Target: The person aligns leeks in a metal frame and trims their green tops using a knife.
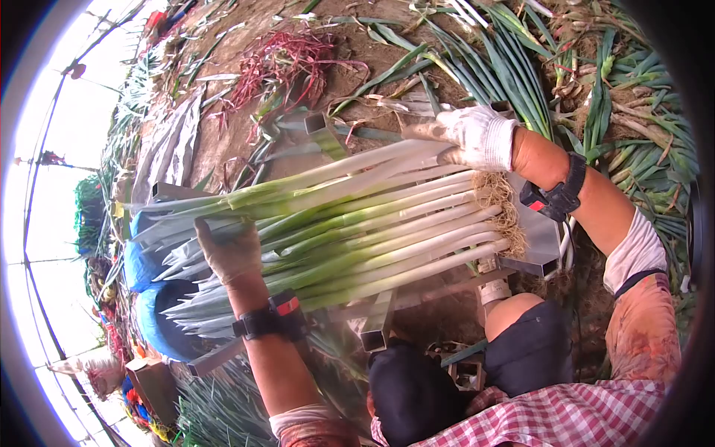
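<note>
Long green onions (372, 231) lie side by side on a metal frame (376, 324), white stems and roots to the right, green leaves to the left. My gloved right hand (469, 138) is closed at the white end of the upper stalks, which are blurred by motion; the fingertips are partly hidden. My gloved left hand (231, 249) rests over the green leaves with thumb and fingers apart. Leaf tips reach toward two blue rounded objects (167, 320) at the frame's left end.
A tangle of red strings (287, 67) lies on the soil above the frame. More green onions (514, 74) are piled at the upper right and right. A cardboard box (151, 384) stands at the lower left. My knees are just below the frame.
</note>
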A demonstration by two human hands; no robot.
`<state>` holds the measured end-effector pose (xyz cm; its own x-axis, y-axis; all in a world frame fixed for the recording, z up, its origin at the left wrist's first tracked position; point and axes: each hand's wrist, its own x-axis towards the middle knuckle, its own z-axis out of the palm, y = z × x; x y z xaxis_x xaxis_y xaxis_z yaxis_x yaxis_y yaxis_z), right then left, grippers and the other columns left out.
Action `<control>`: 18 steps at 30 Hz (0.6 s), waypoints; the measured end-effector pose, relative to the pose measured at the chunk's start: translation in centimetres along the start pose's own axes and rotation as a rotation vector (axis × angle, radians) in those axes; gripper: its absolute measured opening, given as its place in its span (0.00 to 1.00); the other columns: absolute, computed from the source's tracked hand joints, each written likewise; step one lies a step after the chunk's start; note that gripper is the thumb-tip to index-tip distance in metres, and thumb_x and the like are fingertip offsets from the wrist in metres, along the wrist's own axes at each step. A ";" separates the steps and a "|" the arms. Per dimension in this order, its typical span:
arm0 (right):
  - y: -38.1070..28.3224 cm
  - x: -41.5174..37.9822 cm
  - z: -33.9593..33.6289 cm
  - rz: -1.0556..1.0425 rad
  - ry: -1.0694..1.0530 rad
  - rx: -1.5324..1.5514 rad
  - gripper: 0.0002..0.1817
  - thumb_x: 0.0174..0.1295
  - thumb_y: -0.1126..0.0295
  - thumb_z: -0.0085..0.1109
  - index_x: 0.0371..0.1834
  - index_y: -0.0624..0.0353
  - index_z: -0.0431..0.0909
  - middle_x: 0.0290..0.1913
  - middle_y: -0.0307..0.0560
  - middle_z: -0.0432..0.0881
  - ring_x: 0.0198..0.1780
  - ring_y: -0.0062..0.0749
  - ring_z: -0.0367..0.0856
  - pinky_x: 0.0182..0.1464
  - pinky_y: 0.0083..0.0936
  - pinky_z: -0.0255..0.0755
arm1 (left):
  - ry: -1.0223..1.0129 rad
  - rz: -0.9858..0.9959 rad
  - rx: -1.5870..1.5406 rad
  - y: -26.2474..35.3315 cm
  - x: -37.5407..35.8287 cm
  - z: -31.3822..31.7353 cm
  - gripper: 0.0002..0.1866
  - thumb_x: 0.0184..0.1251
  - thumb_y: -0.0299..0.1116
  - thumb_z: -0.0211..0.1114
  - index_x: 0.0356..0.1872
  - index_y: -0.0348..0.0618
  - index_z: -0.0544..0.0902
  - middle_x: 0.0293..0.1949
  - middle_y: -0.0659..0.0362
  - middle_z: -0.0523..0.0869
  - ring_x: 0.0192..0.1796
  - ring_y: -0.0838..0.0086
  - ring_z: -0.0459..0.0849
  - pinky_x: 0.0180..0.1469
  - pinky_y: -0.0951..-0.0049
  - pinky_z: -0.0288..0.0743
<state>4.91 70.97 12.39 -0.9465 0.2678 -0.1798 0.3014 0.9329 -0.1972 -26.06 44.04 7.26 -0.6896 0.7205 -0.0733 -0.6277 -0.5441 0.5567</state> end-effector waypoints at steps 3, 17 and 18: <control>-0.2 0.2 0.4 0.018 -0.086 0.069 0.32 0.57 0.56 0.58 0.66 0.44 0.64 0.53 0.55 0.77 0.52 0.50 0.76 0.53 0.37 0.70 | 0.176 -0.054 -0.091 -0.4 0.3 -2.0 0.17 0.61 0.39 0.64 0.48 0.43 0.78 0.45 0.57 0.83 0.47 0.64 0.82 0.50 0.59 0.78; -1.3 0.1 5.1 0.140 -0.317 0.149 0.22 0.58 0.59 0.54 0.54 0.57 0.76 0.48 0.58 0.80 0.51 0.50 0.78 0.56 0.36 0.69 | 0.528 -0.025 0.131 -3.2 -2.1 -4.0 0.18 0.65 0.41 0.61 0.51 0.42 0.77 0.49 0.57 0.82 0.51 0.65 0.79 0.52 0.60 0.75; -1.3 0.2 5.1 0.133 -0.317 0.151 0.22 0.58 0.59 0.54 0.54 0.57 0.76 0.48 0.58 0.80 0.51 0.50 0.78 0.56 0.36 0.69 | 0.496 -0.027 0.126 -3.0 -2.3 -4.2 0.18 0.65 0.42 0.61 0.51 0.42 0.76 0.50 0.57 0.81 0.51 0.65 0.79 0.53 0.60 0.74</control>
<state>4.92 68.58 7.69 -0.8225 0.2744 -0.4982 0.4553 0.8426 -0.2876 -24.13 42.20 2.31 -0.7811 0.4265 -0.4560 -0.6206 -0.4500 0.6422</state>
